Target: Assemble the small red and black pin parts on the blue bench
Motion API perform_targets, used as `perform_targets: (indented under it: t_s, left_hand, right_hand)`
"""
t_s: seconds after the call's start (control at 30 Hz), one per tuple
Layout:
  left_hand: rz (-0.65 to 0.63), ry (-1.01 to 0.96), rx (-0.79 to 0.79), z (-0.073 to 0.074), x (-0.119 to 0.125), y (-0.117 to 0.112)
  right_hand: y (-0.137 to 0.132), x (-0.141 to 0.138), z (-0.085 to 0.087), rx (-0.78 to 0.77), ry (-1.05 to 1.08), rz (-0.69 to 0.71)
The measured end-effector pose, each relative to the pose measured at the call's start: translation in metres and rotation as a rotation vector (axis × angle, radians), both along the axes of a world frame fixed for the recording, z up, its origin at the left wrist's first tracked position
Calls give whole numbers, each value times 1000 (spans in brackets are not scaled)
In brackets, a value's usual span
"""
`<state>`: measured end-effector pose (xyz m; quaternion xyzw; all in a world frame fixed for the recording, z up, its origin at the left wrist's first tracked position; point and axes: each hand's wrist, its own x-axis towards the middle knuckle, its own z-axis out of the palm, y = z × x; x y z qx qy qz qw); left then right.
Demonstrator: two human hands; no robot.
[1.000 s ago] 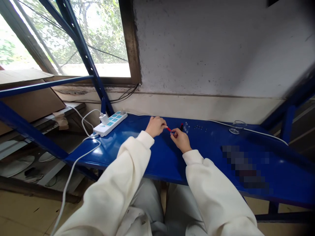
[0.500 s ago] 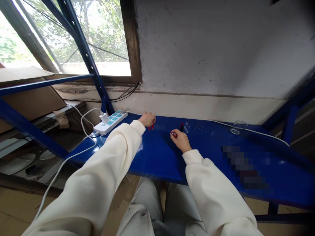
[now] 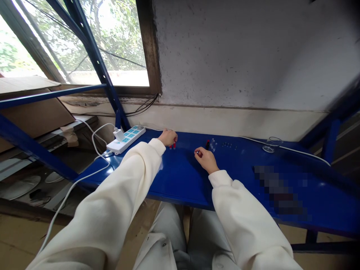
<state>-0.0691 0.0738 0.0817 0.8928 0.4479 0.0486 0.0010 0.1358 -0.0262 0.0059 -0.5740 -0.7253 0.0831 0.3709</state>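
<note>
although the left hand (image 3: 168, 137) moved from the right hand (image 3: 206, 159) to red pieces (image 3: 174, 144), grips are unclear

1. The left hand (image 3: 168, 138) has parted from the right hand (image 3: 206, 160) and moved over the table (image 3: 180, 180) toward the power strip (image 3: 126, 140).
2. A red stick spanned both hands; now two small red pieces (image 3: 174, 145) with clear ends show below the left fingers.
3. The white cord (image 3: 57, 212) falls farther left.
</note>
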Motion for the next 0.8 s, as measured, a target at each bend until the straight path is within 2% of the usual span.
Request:
perform_targets:
  t_s: [0.8]
  left_hand:
    - [-6,48,-10,-4,-3,0]
  right_hand:
    - [-1,-1,2,-6,12,-17]
